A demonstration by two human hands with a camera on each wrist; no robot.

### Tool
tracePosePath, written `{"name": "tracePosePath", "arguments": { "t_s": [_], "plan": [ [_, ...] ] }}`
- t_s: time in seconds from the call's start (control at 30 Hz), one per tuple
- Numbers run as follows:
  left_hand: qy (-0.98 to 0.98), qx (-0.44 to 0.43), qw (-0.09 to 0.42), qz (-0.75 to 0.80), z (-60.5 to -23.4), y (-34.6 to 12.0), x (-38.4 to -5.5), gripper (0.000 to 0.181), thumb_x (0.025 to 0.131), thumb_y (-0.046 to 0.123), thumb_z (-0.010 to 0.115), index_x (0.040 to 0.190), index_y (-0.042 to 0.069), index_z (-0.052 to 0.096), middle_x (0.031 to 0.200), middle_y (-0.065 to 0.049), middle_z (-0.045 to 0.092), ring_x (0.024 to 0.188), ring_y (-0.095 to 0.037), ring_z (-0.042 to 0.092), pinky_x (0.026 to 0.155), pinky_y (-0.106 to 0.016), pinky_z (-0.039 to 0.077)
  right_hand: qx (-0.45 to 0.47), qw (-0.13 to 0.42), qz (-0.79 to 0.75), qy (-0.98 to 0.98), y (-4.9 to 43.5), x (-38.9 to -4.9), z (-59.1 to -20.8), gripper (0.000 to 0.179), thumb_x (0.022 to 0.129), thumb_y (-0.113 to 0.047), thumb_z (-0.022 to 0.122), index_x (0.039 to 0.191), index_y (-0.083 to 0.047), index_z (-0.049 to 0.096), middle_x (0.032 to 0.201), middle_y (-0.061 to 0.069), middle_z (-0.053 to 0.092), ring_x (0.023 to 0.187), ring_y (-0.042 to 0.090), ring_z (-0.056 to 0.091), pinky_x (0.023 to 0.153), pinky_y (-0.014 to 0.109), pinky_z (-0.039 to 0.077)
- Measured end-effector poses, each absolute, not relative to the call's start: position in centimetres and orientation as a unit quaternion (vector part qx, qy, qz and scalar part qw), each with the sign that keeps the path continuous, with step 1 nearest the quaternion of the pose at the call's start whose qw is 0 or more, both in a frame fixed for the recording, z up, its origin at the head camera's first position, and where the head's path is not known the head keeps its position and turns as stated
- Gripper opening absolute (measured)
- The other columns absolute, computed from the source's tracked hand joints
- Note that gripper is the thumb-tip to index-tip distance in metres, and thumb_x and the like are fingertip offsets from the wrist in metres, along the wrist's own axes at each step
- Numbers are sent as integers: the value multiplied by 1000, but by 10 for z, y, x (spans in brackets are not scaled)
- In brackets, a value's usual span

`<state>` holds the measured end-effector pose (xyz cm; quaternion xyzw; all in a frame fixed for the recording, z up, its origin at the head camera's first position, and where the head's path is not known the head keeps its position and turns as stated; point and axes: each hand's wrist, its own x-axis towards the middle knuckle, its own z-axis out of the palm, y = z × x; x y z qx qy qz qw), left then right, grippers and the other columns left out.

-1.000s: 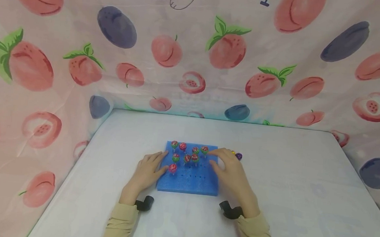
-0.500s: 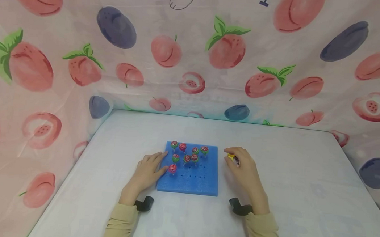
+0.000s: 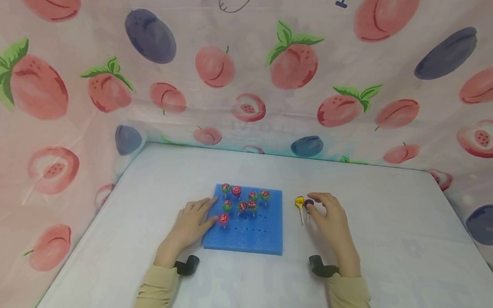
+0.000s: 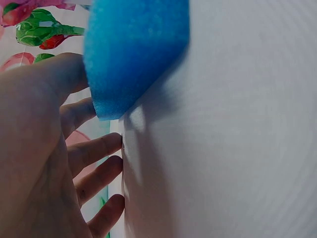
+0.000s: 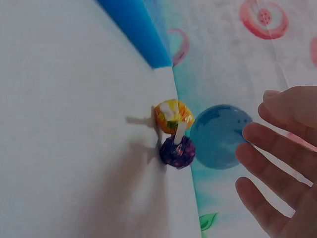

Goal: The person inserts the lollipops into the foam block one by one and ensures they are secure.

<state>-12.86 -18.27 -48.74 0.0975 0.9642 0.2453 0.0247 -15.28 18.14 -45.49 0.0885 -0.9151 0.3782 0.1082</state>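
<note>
A blue foam board [image 3: 245, 241] with small holes lies mid-table in the head view. Several wrapped lollipops stand in it, some red and green, like this lollipop [image 3: 265, 195], others pink, like this lollipop [image 3: 223, 218]. My left hand [image 3: 192, 221] rests against the board's left edge, fingers spread, thumb on its upper side. To the right of the board lie a yellow lollipop [image 3: 300, 202] and a purple lollipop [image 5: 177, 152], side by side with white sticks. My right hand [image 3: 329, 220] hovers at the purple one, its fingers apart and holding nothing in the right wrist view.
The white table [image 3: 394, 238] ends at a fruit-print cloth [image 3: 251, 79] behind and at the sides. Black wrist-worn devices show at the left wrist [image 3: 187, 265] and the right wrist [image 3: 322, 267].
My right hand has moved rightward from the board's right edge, past the yellow lollipop, to the purple one. The left hand has stayed at the board.
</note>
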Motion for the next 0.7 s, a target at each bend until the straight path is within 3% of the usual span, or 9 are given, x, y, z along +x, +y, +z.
{"name": "tracePosePath", "arguments": {
  "t_s": [0.4, 0.7],
  "plan": [
    [965, 97, 24, 244, -489, -183, -128, 57, 98, 41, 50, 149, 20, 36, 152, -12, 40, 136, -34, 36, 109, -59, 30, 76, 45, 357, -930, 193, -160, -460, 35, 95, -15, 59, 128, -5, 56, 128, 19, 57, 118, 37, 51, 99, 58, 42],
    [965, 99, 25, 244, -488, -182, -129, 58, 98, 41, 50, 150, 20, 35, 151, -12, 40, 136, -34, 36, 109, -59, 30, 100, 33, 355, -929, 197, -172, -467, 40, 93, -14, 62, 129, -1, 54, 128, 23, 57, 117, 40, 53, 98, 58, 41]
  ]
}}
